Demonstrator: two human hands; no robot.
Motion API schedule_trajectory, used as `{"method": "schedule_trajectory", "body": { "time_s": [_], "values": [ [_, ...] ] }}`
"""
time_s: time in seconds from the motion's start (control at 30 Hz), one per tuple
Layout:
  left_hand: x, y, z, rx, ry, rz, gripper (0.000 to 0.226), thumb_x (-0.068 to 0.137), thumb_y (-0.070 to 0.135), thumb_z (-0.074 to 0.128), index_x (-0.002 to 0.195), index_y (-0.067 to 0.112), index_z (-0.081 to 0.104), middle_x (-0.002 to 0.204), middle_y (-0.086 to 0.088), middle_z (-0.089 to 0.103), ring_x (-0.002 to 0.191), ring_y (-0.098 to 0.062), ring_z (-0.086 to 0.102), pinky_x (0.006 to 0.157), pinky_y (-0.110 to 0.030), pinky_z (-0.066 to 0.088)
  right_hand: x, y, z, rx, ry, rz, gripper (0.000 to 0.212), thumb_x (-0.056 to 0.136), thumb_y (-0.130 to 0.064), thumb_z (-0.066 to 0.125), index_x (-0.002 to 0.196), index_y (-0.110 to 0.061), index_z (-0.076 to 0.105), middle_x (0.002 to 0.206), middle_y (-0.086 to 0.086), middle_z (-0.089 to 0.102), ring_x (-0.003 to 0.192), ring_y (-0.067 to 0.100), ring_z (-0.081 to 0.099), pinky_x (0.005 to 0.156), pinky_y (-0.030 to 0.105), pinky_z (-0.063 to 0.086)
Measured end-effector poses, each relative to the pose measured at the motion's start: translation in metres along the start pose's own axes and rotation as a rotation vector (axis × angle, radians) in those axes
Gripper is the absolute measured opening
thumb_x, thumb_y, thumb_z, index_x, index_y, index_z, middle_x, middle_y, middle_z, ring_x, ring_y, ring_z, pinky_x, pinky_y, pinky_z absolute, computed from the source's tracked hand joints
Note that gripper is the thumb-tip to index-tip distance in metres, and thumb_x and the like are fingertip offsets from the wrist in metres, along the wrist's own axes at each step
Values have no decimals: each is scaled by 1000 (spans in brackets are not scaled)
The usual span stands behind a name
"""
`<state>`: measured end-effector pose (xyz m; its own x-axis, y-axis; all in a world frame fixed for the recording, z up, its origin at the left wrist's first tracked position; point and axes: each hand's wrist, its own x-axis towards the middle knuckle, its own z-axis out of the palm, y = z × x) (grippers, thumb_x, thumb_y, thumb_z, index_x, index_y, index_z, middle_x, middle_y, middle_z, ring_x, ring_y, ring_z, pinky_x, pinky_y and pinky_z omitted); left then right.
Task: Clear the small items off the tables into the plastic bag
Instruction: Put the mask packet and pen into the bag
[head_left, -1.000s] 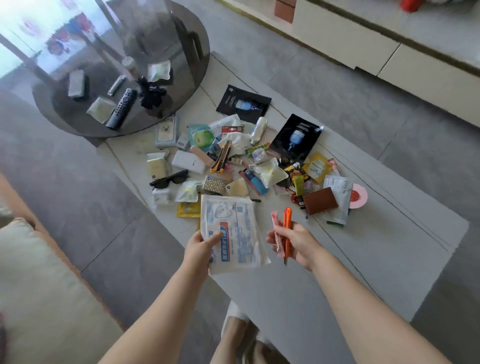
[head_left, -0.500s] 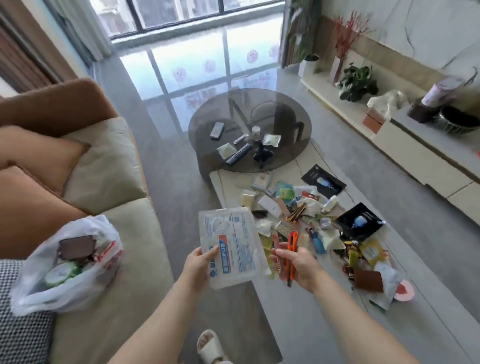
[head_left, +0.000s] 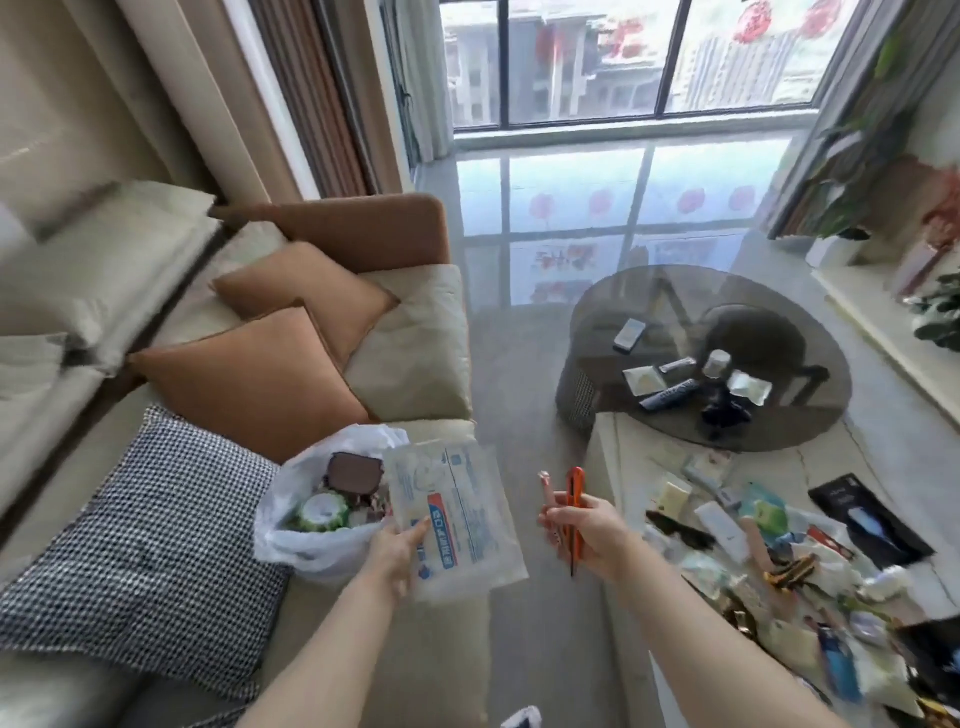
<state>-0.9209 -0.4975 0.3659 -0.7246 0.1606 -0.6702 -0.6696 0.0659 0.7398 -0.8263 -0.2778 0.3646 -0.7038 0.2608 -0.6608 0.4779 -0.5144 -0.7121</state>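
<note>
Two hands are in view, and both of yours are full. Your left hand (head_left: 397, 545) pinches the near-left corner of a flat white packet (head_left: 454, 512) with blue print and a red-and-blue label; the packet hangs just right of the plastic bag (head_left: 311, 525) and overlaps its right rim. That bag sits open on the sofa (head_left: 415, 364) seat at left, beside a black-and-white checked cushion (head_left: 150, 561), and it already holds a brown square item (head_left: 355, 474) and a green-and-white roll (head_left: 319, 512). Your right hand (head_left: 592, 535) has its fingers curled round an orange utility knife (head_left: 574, 512) and a thin pink stick (head_left: 545, 480) — both stand roughly upright, over the floor between the sofa and the low white table (head_left: 623, 467). On that table, to the right, lies a loose heap of small items — sachets, a black packet (head_left: 865, 519), sunglasses (head_left: 680, 530), a white bar (head_left: 722, 525); much of the near part is blurred. Farther off, the round glass table (head_left: 805, 431) carries a remote control (head_left: 667, 395), a small white jar (head_left: 717, 364), two pale sachets and a grey phone-like slab (head_left: 629, 335).
</note>
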Motion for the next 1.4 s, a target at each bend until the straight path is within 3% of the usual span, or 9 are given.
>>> {"method": "schedule_trajectory", "body": {
  "time_s": [0.1, 0.3, 0.67, 0.83, 0.9, 1.07, 1.2, 1.33, 1.4],
  "values": [
    [9, 6, -42, -111, 78, -32, 25, 95, 2, 50, 118, -4, 55, 91, -20, 65, 75, -31, 62, 47, -41, 57, 24, 0, 43, -110, -71, 47, 15, 82, 9, 57, 89, -4, 58, 66, 11, 68, 50, 21, 62, 48, 25, 46],
    [21, 5, -95, -300, 293, -83, 26, 94, -2, 48, 120, -6, 54, 110, -28, 61, 83, -36, 61, 82, -54, 50, 72, -5, 114, -266, -133, 86, 15, 82, 11, 56, 91, 0, 51, 68, 15, 64, 60, 26, 60, 56, 34, 42],
    [87, 26, -117, -433, 568, -141, 17, 95, 0, 47, 93, 7, 62, 79, -14, 69, 68, -28, 67, 54, -37, 54, 181, -42, 191, -569, -287, 167, 15, 85, 12, 47, 87, -1, 53, 65, 13, 53, 45, 20, 51, 38, 19, 34],
    [129, 34, -103, -493, 610, -185, 25, 93, -8, 39, 93, 6, 60, 86, -17, 67, 75, -32, 65, 68, -45, 55, 232, -50, 209, -710, -282, 213, 14, 85, 8, 51, 88, -4, 58, 71, 15, 56, 52, 23, 54, 33, 20, 37],
    [145, 33, -100, -517, 629, -208, 25, 92, -10, 39, 97, 4, 59, 85, -17, 66, 74, -32, 64, 70, -46, 54, 250, -48, 216, -743, -271, 231, 11, 86, 4, 54, 87, -6, 58, 75, 15, 60, 55, 24, 56, 35, 21, 39],
    [185, 26, -102, -554, 695, -267, 27, 91, -12, 37, 103, 4, 55, 75, -13, 63, 63, -26, 62, 45, -30, 50, 298, -29, 237, -766, -192, 268, 3, 87, 1, 56, 88, -1, 57, 71, 18, 61, 62, 29, 59, 58, 36, 50],
    [226, 15, -113, -547, 701, -296, 36, 89, -12, 34, 112, 8, 53, 79, -11, 64, 65, -24, 63, 43, -27, 49, 331, -10, 255, -866, -178, 267, 27, 91, -29, 58, 82, -3, 54, 74, 19, 60, 66, 31, 57, 63, 40, 51],
    [271, 5, -130, -535, 712, -283, 36, 89, -10, 35, 107, 9, 59, 80, -9, 67, 64, -24, 66, 44, -29, 52, 362, 8, 278, -939, -214, 271, 7, 85, -5, 56, 79, -6, 54, 65, 11, 55, 52, 23, 52, 49, 25, 45],
    [288, -2, -136, -545, 689, -286, 36, 90, -6, 37, 111, 12, 59, 85, -8, 70, 73, -26, 68, 59, -36, 57, 372, 17, 291, -938, -263, 277, 13, 82, 3, 55, 83, -9, 57, 65, 9, 53, 53, 19, 50, 45, 22, 41]
  ]
}}
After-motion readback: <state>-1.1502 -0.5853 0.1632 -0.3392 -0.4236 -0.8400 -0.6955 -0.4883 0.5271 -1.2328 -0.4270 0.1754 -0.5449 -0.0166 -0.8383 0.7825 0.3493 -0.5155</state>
